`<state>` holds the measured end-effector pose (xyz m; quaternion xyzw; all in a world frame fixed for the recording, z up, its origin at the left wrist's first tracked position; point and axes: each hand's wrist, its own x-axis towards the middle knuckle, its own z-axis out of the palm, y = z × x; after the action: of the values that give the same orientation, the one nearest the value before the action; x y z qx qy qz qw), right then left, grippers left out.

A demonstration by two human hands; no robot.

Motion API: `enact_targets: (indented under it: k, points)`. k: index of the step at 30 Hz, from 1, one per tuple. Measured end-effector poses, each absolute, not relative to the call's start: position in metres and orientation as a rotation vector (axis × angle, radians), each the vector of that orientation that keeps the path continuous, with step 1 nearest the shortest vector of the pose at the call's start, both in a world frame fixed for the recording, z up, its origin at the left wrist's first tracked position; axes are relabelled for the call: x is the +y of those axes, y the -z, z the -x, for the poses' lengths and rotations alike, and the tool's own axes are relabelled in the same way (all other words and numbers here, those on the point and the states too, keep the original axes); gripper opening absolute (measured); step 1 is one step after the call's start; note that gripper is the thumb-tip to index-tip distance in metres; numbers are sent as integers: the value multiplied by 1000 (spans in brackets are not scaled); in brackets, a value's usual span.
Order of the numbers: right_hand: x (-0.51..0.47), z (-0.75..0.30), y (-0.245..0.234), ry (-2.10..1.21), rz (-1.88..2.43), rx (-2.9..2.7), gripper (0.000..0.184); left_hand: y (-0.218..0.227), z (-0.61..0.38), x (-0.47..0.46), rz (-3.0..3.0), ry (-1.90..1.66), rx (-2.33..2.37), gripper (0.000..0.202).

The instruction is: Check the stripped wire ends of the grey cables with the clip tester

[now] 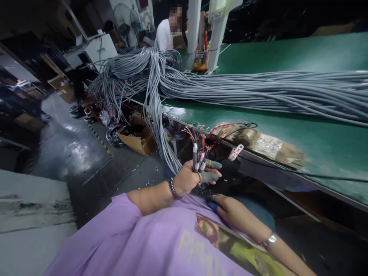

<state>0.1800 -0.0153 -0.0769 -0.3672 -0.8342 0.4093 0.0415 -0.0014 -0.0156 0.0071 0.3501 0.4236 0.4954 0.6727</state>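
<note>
My left hand (187, 179) is closed around several grey cables, and their stripped ends (198, 153) stick up above the fist. Thin coloured wires fan out over white wrapped bands on these ends. Grey finger covers are on the thumb and a finger. Lower, against the purple shirt, my right hand (228, 209) has its fingers closed at a single grey cable (198, 201); the fingertips are partly hidden. A blue cover shows on one finger. From the bench, a hanging bundle of grey cables (155, 111) runs down to my left hand.
Long grey cables (258, 90) lie along the green bench (330, 145). On its near edge are a taped cardboard piece (276, 147) and a pink-white clip (236, 152). An open cardboard box (138, 138) stands beneath the hanging bundle. Another person (163, 34) is behind the bench.
</note>
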Motion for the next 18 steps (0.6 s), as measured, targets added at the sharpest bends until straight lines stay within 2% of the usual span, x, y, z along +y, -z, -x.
enact_targets:
  k: [4, 7, 13, 18]
  points:
    - [-13, -179, 74, -1424, 898, -2566, 24, -17, 8, -19, -793, -1139, 963, 47]
    - [-12, -181, 67, -1374, 859, -2661, 23, -31, 14, -19, -759, -1190, 945, 48]
    - [13, -177, 69, -705, 1374, -2897, 24, -59, 34, -19, -768, -1306, 965, 47]
    - [29, -160, 87, -715, 1627, -2925, 23, -33, 41, -16, -756, -1302, 931, 48]
